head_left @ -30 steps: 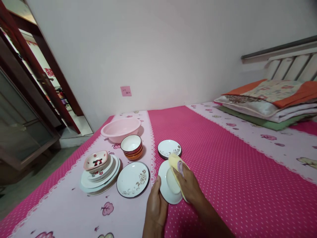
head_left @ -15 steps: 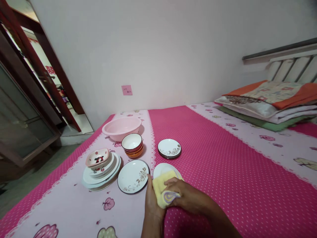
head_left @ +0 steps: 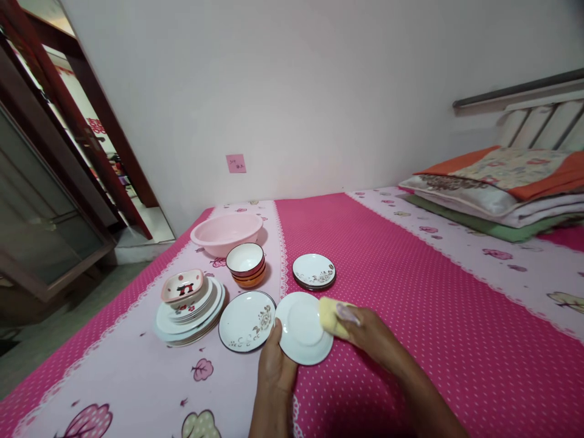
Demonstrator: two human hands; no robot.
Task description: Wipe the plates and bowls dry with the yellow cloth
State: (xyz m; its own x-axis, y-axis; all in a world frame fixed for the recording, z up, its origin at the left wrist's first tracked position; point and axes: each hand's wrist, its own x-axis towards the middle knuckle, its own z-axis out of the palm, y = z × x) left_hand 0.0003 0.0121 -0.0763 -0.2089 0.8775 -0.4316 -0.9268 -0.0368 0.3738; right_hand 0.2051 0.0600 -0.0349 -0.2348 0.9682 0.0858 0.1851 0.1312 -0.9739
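Observation:
My left hand (head_left: 275, 362) grips a small white plate (head_left: 303, 331) at its lower left rim, thumb on the near edge and fingers underneath. The plate is tilted toward me. In my right hand (head_left: 362, 331) is a folded yellow cloth (head_left: 332, 317), pressed against the plate's right rim. Just left of the held plate lies a flower-patterned plate (head_left: 246, 322) with a dark rim. Beyond it, a short stack of small dark-rimmed plates (head_left: 314, 269) sits on the bedspread.
To the left stands a stack of plates (head_left: 171, 325) topped by a squarish patterned bowl (head_left: 181, 286). Several stacked bowls (head_left: 246, 261) and a pink basin (head_left: 219, 234) are farther back. Folded bedding (head_left: 497, 182) lies at the right on the pink bedspread (head_left: 438, 292).
The cloth has moved from across the plate's underside to its right rim. My left hand has turned the plate, and its other face now shows.

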